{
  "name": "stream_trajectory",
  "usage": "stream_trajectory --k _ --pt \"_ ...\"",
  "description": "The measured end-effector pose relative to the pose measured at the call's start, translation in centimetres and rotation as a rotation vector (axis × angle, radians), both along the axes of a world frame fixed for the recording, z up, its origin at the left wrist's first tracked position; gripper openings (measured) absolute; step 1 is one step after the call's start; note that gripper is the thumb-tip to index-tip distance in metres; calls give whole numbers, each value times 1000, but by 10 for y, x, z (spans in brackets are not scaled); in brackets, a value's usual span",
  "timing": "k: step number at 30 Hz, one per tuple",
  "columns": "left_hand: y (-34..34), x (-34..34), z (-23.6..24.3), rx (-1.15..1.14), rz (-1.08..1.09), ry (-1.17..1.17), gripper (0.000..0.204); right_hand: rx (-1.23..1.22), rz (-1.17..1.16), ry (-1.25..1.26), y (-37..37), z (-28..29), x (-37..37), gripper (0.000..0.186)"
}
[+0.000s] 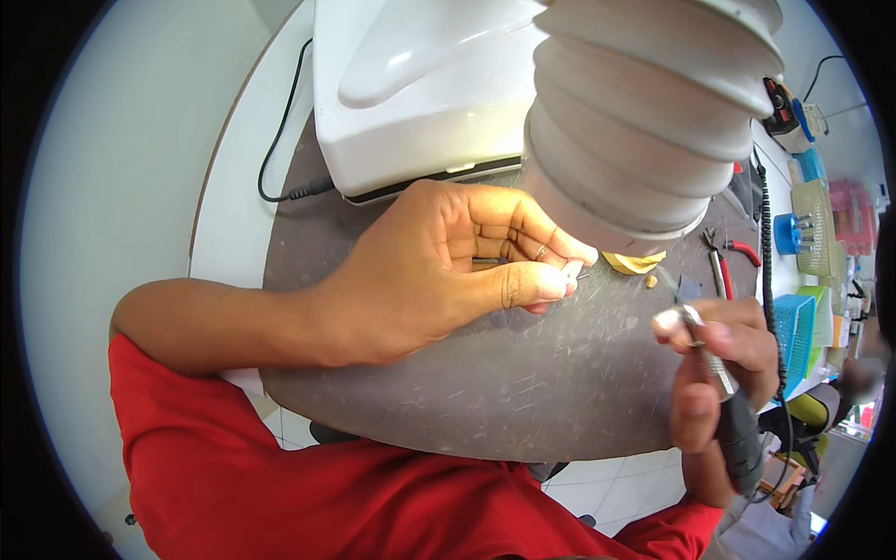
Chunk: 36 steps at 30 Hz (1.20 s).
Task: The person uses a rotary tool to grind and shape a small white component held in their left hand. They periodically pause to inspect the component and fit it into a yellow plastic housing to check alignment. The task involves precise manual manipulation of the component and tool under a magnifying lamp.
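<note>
My left hand (439,271) is curled over the grey work mat (485,401), pinching a small white piece (569,270) with what looks like a thin pin by it. At the right, my right hand (747,341) grips a silver and black rotary handpiece (733,429), its tip slightly blurred and pointing up toward a yellow model (635,263). A small tan piece (651,281) lies beside that model. Above the model hangs a wide white ribbed hose (644,121). Red-handled pliers (723,275) rest right of it.
A white machine (420,93) with a black cable (271,168) fills the back of the bench. Along the right side are a coiled cord (767,233), a blue holder (787,233), plastic baskets (793,331) and other containers. A white wall (121,187) stands at the left.
</note>
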<state>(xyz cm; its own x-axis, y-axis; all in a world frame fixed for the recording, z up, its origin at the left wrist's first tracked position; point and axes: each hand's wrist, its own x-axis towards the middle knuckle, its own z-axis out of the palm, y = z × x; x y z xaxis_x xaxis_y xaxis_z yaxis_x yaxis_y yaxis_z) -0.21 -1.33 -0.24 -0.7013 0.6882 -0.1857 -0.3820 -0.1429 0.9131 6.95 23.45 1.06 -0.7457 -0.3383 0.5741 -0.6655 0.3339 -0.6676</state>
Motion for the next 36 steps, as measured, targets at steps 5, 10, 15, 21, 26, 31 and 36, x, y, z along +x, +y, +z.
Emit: stream_trajectory --k 5,10,15,21,26,31,36 --pt "1 -1 -1 33 -48 83 27 -34 -8 170 -29 -11 -21 39" --pt "6 -3 0 95 -52 42 25 35 -19 134 -28 -4 -14 31" --pt "4 -2 -4 106 -55 13 27 98 -30 116 -33 -4 -17 31" --pt "4 -1 -1 82 -87 19 20 89 -10 112 -31 -9 -14 28" --pt "4 -1 1 78 -90 -5 14 122 16 94 -33 -11 -13 25" --pt "3 -1 2 75 -94 -19 16 128 4 100 -35 -12 -13 25" --pt "3 -1 1 75 -96 -7 21 127 12 105 -36 -13 -14 24"
